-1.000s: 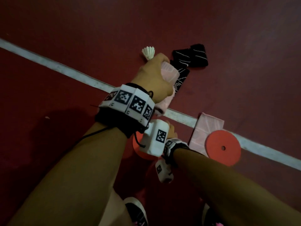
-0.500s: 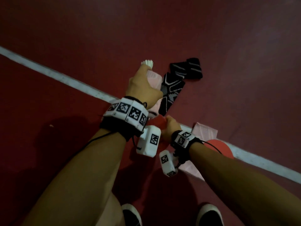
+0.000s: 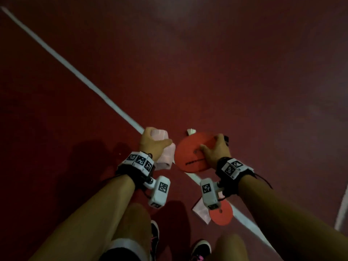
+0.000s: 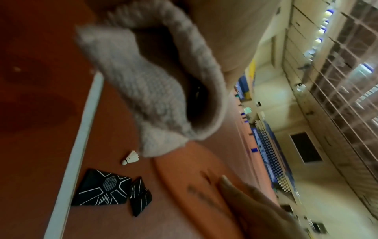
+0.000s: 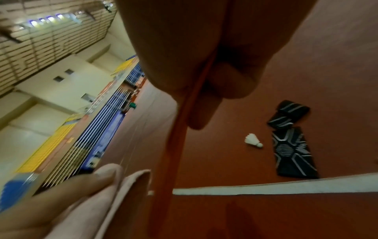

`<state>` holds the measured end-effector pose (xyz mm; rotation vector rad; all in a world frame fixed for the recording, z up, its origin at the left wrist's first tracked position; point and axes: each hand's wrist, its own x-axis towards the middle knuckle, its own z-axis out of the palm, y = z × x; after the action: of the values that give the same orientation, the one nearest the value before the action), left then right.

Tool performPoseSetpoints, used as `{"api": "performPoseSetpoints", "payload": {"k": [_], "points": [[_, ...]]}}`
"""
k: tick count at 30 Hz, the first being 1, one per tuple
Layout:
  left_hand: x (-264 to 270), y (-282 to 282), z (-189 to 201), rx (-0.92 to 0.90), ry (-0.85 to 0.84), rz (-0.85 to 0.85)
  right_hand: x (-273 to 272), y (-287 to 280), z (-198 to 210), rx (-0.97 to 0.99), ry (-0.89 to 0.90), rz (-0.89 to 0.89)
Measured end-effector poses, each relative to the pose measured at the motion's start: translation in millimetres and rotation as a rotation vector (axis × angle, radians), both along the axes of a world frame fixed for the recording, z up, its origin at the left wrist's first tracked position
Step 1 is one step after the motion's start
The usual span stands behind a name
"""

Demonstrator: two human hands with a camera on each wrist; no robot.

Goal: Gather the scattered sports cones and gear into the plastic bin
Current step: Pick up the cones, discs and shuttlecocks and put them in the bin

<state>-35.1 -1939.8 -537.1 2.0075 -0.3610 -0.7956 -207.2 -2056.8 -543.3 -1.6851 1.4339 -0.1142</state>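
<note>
My left hand [image 3: 153,146] grips towel [image 3: 163,150]; right hand [image 3: 216,149] pinches cone [image 3: 190,157]. Shuttlecock [image 3: 191,131] on floor [image 3: 207,72] at 12 o'clock of cone.

Setting: indoor sports hall, most likely a badminton or multi-sport court. Evidence: dark red court floor [image 3: 207,72] crossed by a white boundary line [image 3: 90,85]; a feathered shuttlecock [image 4: 131,158] lying on the floor beside black patterned sports wraps [image 4: 102,189], and a flat orange disc cone [image 3: 222,215] lying across the line. Wrist views add a tall cream wall [image 5: 40,113], a slatted ceiling with a row of lights [image 5: 45,19], and blue and yellow banding, possibly barriers or seating, along the far court edge [image 5: 98,137]; too blurred to tell which.
</note>
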Motion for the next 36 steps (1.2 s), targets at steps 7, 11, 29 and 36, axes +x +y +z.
{"api": "performPoseSetpoints", "payload": {"k": [7, 11, 29, 36], "points": [[45.8, 130.2, 252.4, 0.004, -0.028, 0.249, 100.3, 75.9, 283.8, -0.088, -0.09, 0.397], [54.1, 217.8, 351.2, -0.072, -0.132, 0.448, 149.3, 146.0, 379.9, -0.162, -0.21, 0.605], [-145.8, 817.4, 449.0, -0.334, -0.164, 1.475, 185.6, 786.8, 498.6, 0.309, -0.547, 1.377], [-202.0, 1028.4, 497.2, -0.429, -0.349, 1.713, 133.2, 1058.4, 491.4, 0.049, -0.614, 1.638]]}}
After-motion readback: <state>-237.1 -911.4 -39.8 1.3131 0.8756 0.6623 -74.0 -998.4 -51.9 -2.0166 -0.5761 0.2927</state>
